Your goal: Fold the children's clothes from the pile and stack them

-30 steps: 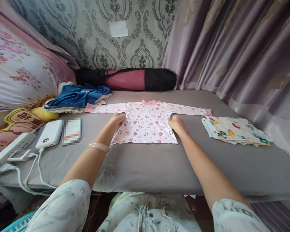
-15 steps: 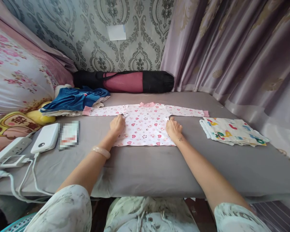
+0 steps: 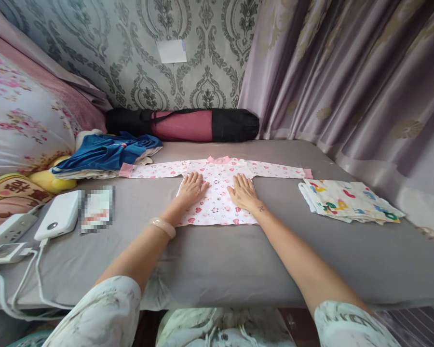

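Observation:
A small white long-sleeved shirt [image 3: 217,195] with pink hearts and pink cuffs lies spread flat on the grey bed sheet [image 3: 220,255], sleeves stretched out to both sides. My left hand [image 3: 192,187] lies flat on the shirt's left half, fingers stretched out. Flat on the right half rests my right hand [image 3: 242,191], fingers also extended. Neither hand holds anything. A pale bangle sits on my left wrist.
A folded white cloth with coloured letters [image 3: 349,200] lies to the right. A blue garment [image 3: 106,152] is piled at the left, near a yellow plush toy. A white power bank [image 3: 57,220], cables and a power strip sit at the far left. A black-and-pink roll bag [image 3: 183,125] lies along the wall.
Both hands have moved inward from the shirt's side edges near the armpits onto its middle, and opened from curled to flat on the fabric.

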The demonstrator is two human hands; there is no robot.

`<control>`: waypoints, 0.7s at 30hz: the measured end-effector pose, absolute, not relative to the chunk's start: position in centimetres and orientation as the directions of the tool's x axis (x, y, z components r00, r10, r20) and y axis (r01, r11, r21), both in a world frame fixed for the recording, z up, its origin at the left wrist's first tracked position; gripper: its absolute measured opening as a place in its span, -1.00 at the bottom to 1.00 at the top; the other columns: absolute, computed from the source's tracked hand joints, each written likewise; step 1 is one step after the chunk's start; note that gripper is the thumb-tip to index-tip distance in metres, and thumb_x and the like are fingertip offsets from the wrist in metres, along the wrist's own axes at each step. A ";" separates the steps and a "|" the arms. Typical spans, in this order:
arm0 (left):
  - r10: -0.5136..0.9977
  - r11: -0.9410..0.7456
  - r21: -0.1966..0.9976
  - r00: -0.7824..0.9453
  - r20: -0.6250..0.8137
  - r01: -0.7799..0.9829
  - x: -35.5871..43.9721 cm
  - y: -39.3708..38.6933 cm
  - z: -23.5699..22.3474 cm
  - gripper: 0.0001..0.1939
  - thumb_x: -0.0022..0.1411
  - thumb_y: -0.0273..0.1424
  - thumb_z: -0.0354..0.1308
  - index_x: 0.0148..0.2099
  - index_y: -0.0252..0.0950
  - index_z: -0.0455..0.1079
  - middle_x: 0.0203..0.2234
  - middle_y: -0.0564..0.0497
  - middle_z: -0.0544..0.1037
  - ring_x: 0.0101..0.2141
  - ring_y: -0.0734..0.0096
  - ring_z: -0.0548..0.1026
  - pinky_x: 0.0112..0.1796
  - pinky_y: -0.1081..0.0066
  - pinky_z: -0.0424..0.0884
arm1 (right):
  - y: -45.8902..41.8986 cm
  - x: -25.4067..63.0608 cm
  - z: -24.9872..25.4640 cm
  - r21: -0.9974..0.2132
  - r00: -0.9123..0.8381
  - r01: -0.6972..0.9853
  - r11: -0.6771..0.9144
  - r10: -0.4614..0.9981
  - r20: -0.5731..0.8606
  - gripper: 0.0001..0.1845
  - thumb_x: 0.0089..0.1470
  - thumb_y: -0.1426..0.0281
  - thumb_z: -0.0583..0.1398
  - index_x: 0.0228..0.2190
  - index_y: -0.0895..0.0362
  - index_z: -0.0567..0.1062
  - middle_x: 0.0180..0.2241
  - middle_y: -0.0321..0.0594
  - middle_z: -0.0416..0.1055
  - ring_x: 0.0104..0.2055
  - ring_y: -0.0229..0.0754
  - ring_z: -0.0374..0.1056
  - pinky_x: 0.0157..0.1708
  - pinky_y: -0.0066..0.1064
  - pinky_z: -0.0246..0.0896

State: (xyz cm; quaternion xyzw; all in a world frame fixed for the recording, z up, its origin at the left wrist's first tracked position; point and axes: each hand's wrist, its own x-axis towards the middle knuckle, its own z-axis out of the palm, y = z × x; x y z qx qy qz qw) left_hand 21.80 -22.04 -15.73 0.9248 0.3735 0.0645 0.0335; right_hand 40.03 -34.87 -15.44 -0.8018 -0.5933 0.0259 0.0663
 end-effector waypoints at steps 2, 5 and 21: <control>0.734 -0.679 0.122 0.676 0.067 0.724 21.8 -21.9 -16.5 -0.35 0.39 -0.08 -0.31 0.32 -0.42 0.06 0.32 -0.37 0.04 0.31 -0.08 -0.02 0.24 0.01 -0.12 | -34.7 40.2 -15.9 -0.146 0.326 0.935 -0.323 0.945 -0.003 -0.26 0.31 0.10 -0.22 0.31 0.35 0.00 0.38 0.06 -0.22 0.40 0.03 -0.32 0.33 -0.11 -0.41; 0.781 -0.622 0.139 0.625 0.026 0.771 21.7 -21.7 -16.7 -0.31 0.36 0.00 -0.32 0.36 -0.31 0.01 0.34 -0.34 -0.02 0.32 -0.14 -0.08 0.22 -0.08 -0.14 | -34.7 40.4 -16.1 -0.144 0.338 0.931 -0.335 0.941 -0.004 -0.25 0.30 0.09 -0.24 0.31 0.32 0.01 0.38 0.04 -0.22 0.40 0.06 -0.30 0.32 -0.07 -0.41; 0.504 -0.827 0.216 0.855 -0.126 0.519 19.0 -29.5 -14.7 -0.25 0.38 0.01 -0.38 0.42 -0.36 -0.17 0.38 -0.24 -0.17 0.36 0.07 -0.24 0.27 0.02 -0.25 | -40.0 37.8 -13.9 -0.231 0.103 0.964 -0.130 0.987 -0.125 -0.31 0.30 0.04 -0.24 0.34 0.04 -0.03 0.40 -0.12 -0.29 0.41 0.03 -0.43 0.31 0.06 -0.45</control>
